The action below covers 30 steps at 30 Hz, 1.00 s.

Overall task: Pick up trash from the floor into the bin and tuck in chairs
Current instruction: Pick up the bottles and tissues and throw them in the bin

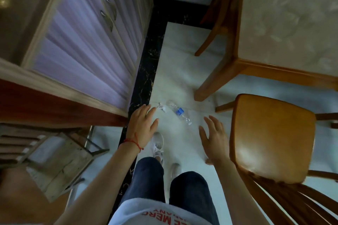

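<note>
Clear plastic bottle with blue label (180, 113) lies on pale floor tile beside the table leg (206, 86); crumpled wrapper (162, 107) just left of it. Left hand (141, 124) and right hand (214, 139) hover above, fingers spread, holding nothing. Wooden chair (270, 137) stands right of the bottle.

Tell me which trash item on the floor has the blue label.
The clear plastic bottle, lying on its side between the left hand and right hand. The crumpled wrapper beside it is plain whitish, with no blue.
</note>
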Motion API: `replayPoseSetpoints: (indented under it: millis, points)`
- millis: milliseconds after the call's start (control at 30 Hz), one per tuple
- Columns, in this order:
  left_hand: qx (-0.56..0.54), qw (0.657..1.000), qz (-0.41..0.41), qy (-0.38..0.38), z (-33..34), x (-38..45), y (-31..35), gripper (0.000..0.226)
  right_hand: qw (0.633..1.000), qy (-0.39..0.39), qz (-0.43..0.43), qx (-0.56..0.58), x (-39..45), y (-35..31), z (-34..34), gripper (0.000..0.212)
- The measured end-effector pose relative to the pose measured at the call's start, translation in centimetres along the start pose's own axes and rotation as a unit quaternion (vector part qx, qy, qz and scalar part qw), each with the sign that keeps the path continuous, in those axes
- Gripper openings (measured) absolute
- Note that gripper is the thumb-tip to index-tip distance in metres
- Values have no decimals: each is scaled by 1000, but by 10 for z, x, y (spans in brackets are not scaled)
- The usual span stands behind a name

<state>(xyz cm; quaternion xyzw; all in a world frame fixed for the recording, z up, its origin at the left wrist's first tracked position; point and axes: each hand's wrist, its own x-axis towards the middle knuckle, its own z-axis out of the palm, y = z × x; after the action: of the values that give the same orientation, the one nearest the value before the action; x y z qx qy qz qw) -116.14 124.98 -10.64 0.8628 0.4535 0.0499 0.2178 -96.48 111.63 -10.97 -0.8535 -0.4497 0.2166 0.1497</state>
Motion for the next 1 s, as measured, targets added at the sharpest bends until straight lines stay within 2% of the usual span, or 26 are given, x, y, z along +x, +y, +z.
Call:
replayPoseSetpoints:
  millis: [233,400,733,1000]
  points:
    - [5,1000,7,-24,28,53,-36,38,999,-12,33,-7,54,-1,26,43]
    - [2,1000,0,-28,69,81,-61,38,999,-24,21,5,90,16,62,43]
    - [-27,998,-23,-45,197,119,-138,40,1000,-26,2,12,158,88,178,39]
    - [-97,991,-68,-63,327,142,-202,41,998,-25,-49,-17,208,153,283,39]
